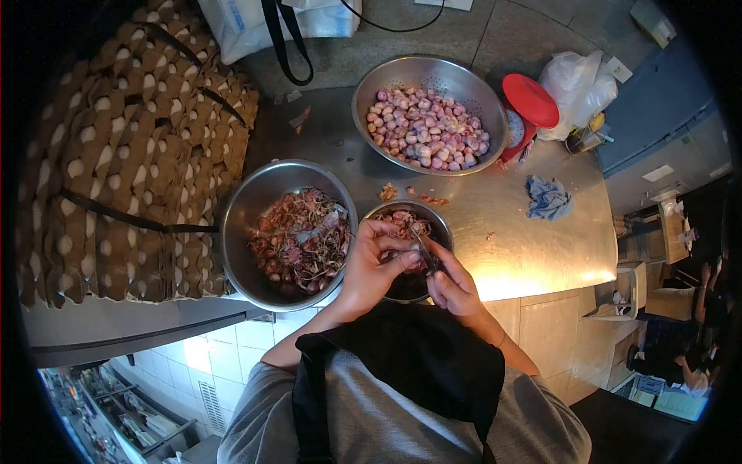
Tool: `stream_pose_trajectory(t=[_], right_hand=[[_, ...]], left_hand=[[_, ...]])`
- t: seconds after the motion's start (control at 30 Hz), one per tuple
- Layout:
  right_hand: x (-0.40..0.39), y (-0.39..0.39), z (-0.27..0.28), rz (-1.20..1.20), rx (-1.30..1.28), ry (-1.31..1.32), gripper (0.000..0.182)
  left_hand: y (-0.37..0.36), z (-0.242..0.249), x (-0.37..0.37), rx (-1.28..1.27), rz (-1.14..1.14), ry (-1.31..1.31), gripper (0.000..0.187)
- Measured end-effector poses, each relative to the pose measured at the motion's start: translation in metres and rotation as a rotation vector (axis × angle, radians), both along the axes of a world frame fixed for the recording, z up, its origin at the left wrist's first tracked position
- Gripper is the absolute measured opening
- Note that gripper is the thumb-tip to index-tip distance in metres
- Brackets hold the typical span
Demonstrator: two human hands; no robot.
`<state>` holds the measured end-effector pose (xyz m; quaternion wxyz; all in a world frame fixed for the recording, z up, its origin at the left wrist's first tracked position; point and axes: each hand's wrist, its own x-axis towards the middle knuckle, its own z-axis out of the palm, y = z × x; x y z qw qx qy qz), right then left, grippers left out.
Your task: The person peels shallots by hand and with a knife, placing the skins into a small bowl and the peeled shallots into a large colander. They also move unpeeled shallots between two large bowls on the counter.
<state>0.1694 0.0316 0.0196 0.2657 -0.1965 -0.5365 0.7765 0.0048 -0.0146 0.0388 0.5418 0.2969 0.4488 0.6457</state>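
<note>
My left hand [376,259] pinches a small shallot [410,253] over a small steel bowl [433,218] that holds peel scraps. My right hand [450,284] grips a small knife [424,254] whose blade touches that shallot. To the left a medium steel bowl [246,203] contains unpeeled shallots mixed with skins. Farther back a large steel colander [402,75] is filled with peeled pink shallots.
Stacked cardboard egg trays [124,155] bound with black straps fill the left of the steel counter [525,247]. A red-lidded container [529,100], white plastic bags [576,85] and a blue cloth [547,197] lie at right. Peel scraps [389,191] lie between the bowls.
</note>
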Motion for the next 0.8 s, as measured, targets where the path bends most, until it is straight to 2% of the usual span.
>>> stream_pose_trajectory(t=[0.1, 0.3, 0.4, 0.5, 0.7, 0.8], right_hand=[[0.002, 0.001, 0.001, 0.027, -0.017, -0.033, 0.051], [0.002, 0.000, 0.006, 0.023, -0.015, -0.074, 0.049], [0.007, 0.002, -0.002, 0.022, 0.026, -0.137, 0.046], [-0.002, 0.003, -0.001, -0.201, 0.686, -0.283, 0.042], [-0.005, -0.001, 0.014, -0.210, 0.698, -0.385, 0.039], [-0.005, 0.001, 0.015, -0.217, 0.684, -0.350, 0.038]], left_hand=[[-0.002, 0.007, -0.003, 0.012, 0.007, 0.438, 0.049], [-0.008, -0.001, -0.001, 0.070, 0.067, 0.796, 0.050], [-0.007, 0.002, 0.001, 0.086, 0.136, 0.767, 0.046], [-0.004, 0.001, 0.004, 0.035, 0.113, 0.468, 0.049], [0.000, -0.001, 0.002, -0.013, 0.112, 0.354, 0.048], [0.002, -0.003, 0.000, -0.014, 0.105, 0.318, 0.047]])
